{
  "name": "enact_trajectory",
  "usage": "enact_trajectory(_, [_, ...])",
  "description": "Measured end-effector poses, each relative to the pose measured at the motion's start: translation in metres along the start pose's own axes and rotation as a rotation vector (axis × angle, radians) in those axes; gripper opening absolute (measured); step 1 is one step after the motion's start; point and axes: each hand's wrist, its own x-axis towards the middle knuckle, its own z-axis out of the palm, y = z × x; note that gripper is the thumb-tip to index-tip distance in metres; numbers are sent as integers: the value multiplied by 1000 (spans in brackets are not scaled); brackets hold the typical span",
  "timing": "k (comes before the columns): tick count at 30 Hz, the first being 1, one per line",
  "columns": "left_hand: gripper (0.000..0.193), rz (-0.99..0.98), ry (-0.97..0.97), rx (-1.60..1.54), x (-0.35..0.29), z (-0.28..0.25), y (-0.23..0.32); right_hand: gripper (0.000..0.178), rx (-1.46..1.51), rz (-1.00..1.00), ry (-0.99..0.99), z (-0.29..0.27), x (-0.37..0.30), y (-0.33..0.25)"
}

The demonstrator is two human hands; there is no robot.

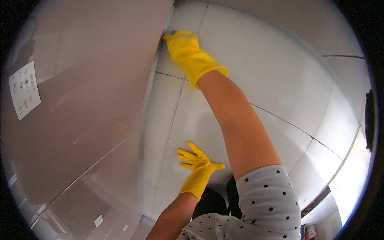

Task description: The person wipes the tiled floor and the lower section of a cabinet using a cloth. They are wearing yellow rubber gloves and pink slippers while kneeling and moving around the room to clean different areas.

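My left hand [197,163], in a yellow rubber glove, is planted on the white tiled floor [264,128] with its fingers spread. At the far left edge of the floor, my right hand [183,49] reaches out in a matching glove. Its fingers are closed and press into the corner where the floor meets the wall [92,92]. A small dark patch shows beside those fingertips; what they hold, if anything, is hidden. Thin dark grout lines cross the tiles under both arms.
The glossy beige wall rises along the left, with a white marked sheet [25,91] on it. Another wall [296,16] curves round the far side. A dark object [370,120] stands at the right rim. My dark-clad knees [212,202] are at the near edge.
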Motion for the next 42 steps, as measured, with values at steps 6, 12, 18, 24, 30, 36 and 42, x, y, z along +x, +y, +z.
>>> enact_trajectory(6, [175,-384,-386,512,13,-34,70,38,-71,4,-220,7,-13,-6])
enact_trajectory(12, [175,-535,-144,1128,6,17,13,43,108,100,-189,-30,14,-7])
enact_trajectory(18, [176,-445,-424,484,8,-55,75,43,-85,1,-163,40,-22,-17])
enact_trajectory(24, [174,-480,-411,504,12,-57,68,45,135,-5,-258,-12,-5,-14])
enact_trajectory(30, [179,-436,-449,472,9,-61,86,49,49,314,-55,-66,-50,102])
enact_trajectory(36, [179,-410,-436,441,7,-59,87,47,594,917,228,-89,-91,176])
enact_trajectory(42, [181,-416,-420,436,7,-66,81,47,1105,807,-38,-55,-187,97])
